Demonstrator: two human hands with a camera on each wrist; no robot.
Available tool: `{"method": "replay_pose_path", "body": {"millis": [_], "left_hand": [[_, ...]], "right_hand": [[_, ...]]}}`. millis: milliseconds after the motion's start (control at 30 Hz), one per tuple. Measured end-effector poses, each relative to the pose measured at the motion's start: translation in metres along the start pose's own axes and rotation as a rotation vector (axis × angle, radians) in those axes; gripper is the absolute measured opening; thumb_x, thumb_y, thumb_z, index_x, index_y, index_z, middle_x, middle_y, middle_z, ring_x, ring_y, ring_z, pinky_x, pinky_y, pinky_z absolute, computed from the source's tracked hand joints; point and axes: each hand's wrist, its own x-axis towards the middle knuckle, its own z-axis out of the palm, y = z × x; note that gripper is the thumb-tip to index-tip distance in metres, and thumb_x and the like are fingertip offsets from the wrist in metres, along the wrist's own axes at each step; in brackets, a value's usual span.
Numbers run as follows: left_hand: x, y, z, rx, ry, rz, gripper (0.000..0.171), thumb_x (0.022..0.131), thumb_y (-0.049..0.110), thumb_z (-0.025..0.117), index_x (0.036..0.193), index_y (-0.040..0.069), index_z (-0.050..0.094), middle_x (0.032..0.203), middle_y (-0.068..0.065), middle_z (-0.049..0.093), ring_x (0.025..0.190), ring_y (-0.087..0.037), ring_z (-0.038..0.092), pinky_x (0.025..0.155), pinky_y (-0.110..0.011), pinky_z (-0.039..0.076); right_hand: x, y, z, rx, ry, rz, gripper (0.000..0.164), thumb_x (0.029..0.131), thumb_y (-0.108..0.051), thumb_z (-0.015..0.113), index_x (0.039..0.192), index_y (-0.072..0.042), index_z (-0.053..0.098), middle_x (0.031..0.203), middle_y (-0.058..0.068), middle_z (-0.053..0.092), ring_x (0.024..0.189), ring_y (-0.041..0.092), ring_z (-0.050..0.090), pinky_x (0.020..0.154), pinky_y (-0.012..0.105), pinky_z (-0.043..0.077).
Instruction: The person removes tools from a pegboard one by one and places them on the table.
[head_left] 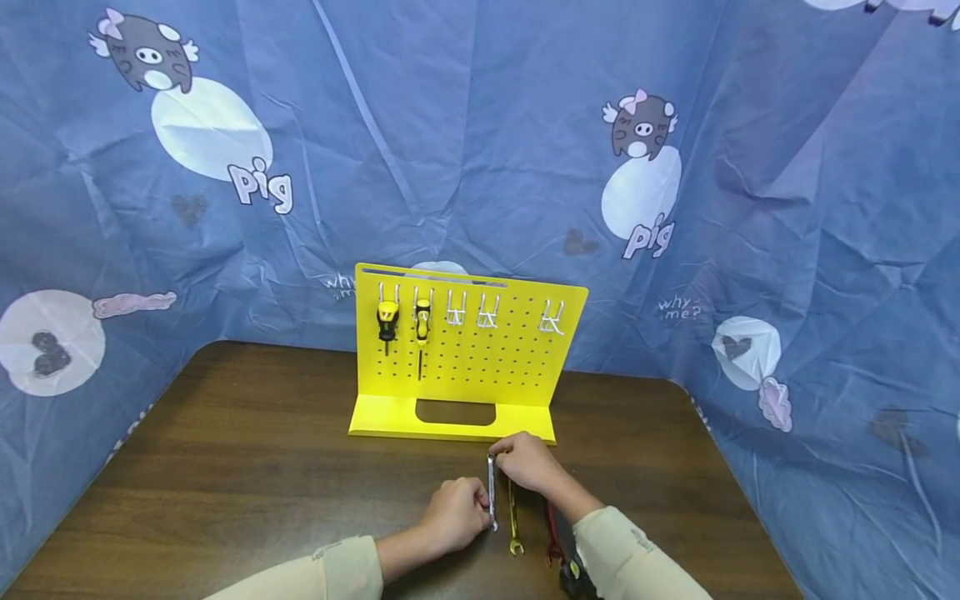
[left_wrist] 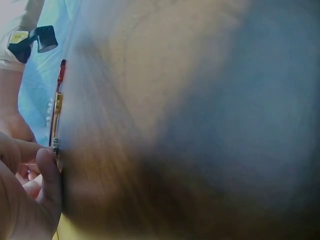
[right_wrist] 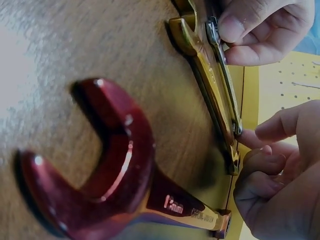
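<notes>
A small silver wrench lies lengthwise in front of the yellow pegboard. My left hand pinches its near end between thumb and index finger, which shows closely in the right wrist view. At the far end, the curled fingers of my right hand hold the tip of the wrench. Just right of it lies a gold wrench on the table. Farther right is a red wrench, its open end large in the right wrist view; in the head view the right forearm partly covers it.
Two yellow-and-black screwdrivers, a stubby one and a longer one, hang on the board's left side. Three metal double hooks to their right hold nothing. A black device sits on the right sleeve. Blue fabric encloses the brown table.
</notes>
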Motion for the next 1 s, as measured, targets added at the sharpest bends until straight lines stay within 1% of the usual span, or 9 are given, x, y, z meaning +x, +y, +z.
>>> {"method": "replay_pose_path", "body": {"millis": [67, 133, 233, 367, 467, 600, 800, 933, 1000], "left_hand": [[0.0, 0.0, 0.0, -0.007, -0.002, -0.002, 0.017, 0.073, 0.001, 0.078, 0.072, 0.011, 0.064, 0.059, 0.011, 0.051, 0.053, -0.006, 0.046, 0.049, -0.026, 0.04], [0.0, 0.001, 0.0, -0.019, -0.006, -0.005, 0.018, 0.075, 0.003, 0.079, 0.071, 0.011, 0.063, 0.059, 0.011, 0.052, 0.053, -0.005, 0.046, 0.049, -0.025, 0.04], [0.0, 0.0, 0.0, -0.067, -0.023, -0.021, 0.021, 0.08, 0.006, 0.079, 0.07, 0.012, 0.062, 0.058, 0.01, 0.053, 0.048, -0.003, 0.047, 0.045, -0.023, 0.04], [0.001, -0.002, 0.001, -0.181, -0.05, -0.072, 0.021, 0.086, 0.005, 0.074, 0.07, 0.011, 0.061, 0.056, 0.008, 0.055, 0.037, -0.002, 0.047, 0.035, -0.022, 0.041], [0.002, -0.005, 0.001, -0.26, -0.059, -0.104, 0.019, 0.089, 0.005, 0.071, 0.073, 0.009, 0.063, 0.055, 0.004, 0.056, 0.033, -0.003, 0.047, 0.032, -0.024, 0.042], [0.005, -0.009, -0.002, -0.31, -0.062, -0.104, 0.014, 0.091, 0.006, 0.069, 0.077, 0.007, 0.066, 0.054, -0.002, 0.059, 0.033, -0.005, 0.048, 0.032, -0.026, 0.043], [0.014, -0.011, -0.013, -0.351, -0.024, -0.066, 0.01, 0.093, 0.009, 0.066, 0.085, 0.002, 0.069, 0.058, -0.009, 0.062, 0.04, -0.009, 0.053, 0.038, -0.026, 0.045], [0.021, -0.015, -0.022, -0.372, 0.021, -0.061, 0.012, 0.095, 0.01, 0.065, 0.09, 0.001, 0.069, 0.065, -0.015, 0.064, 0.047, -0.013, 0.056, 0.042, -0.026, 0.047], [0.025, -0.018, -0.027, -0.372, 0.045, -0.068, 0.012, 0.096, 0.01, 0.064, 0.091, 0.001, 0.07, 0.069, -0.018, 0.065, 0.049, -0.014, 0.058, 0.043, -0.027, 0.048]], "right_hand": [[0.0, 0.0, -0.001, 0.003, 0.007, 0.007, 0.027, 0.089, -0.008, 0.059, 0.109, -0.005, 0.077, 0.066, 0.001, 0.054, 0.048, 0.011, 0.037, 0.045, 0.025, 0.029], [0.0, 0.0, -0.001, 0.01, 0.017, 0.004, 0.027, 0.089, -0.008, 0.06, 0.11, -0.003, 0.077, 0.077, 0.003, 0.061, 0.051, 0.012, 0.039, 0.047, 0.025, 0.031], [0.001, 0.0, -0.002, 0.037, 0.045, -0.013, 0.026, 0.089, -0.007, 0.061, 0.111, -0.001, 0.075, 0.088, 0.003, 0.065, 0.056, 0.013, 0.042, 0.05, 0.027, 0.034], [0.005, 0.0, -0.003, 0.1, 0.114, -0.079, 0.024, 0.091, -0.008, 0.064, 0.111, 0.0, 0.074, 0.075, 0.002, 0.061, 0.053, 0.011, 0.042, 0.047, 0.025, 0.034], [0.009, -0.002, -0.005, 0.142, 0.168, -0.129, 0.023, 0.092, -0.01, 0.066, 0.112, -0.002, 0.075, 0.07, -0.001, 0.057, 0.05, 0.009, 0.042, 0.044, 0.024, 0.035], [0.013, -0.007, -0.007, 0.168, 0.223, -0.176, 0.02, 0.093, -0.011, 0.069, 0.111, -0.005, 0.076, 0.08, -0.003, 0.062, 0.056, 0.009, 0.05, 0.047, 0.024, 0.042], [0.019, -0.016, -0.012, 0.226, 0.28, -0.199, 0.021, 0.094, -0.013, 0.072, 0.112, -0.004, 0.076, 0.091, 0.001, 0.069, 0.063, 0.012, 0.058, 0.053, 0.028, 0.049], [0.025, -0.023, -0.014, 0.26, 0.307, -0.209, 0.021, 0.094, -0.016, 0.073, 0.112, -0.007, 0.076, 0.094, 0.001, 0.071, 0.067, 0.012, 0.063, 0.054, 0.028, 0.051], [0.027, -0.025, -0.015, 0.285, 0.32, -0.216, 0.02, 0.094, -0.017, 0.074, 0.112, -0.009, 0.076, 0.094, 0.0, 0.071, 0.069, 0.015, 0.066, 0.054, 0.027, 0.051]]}}
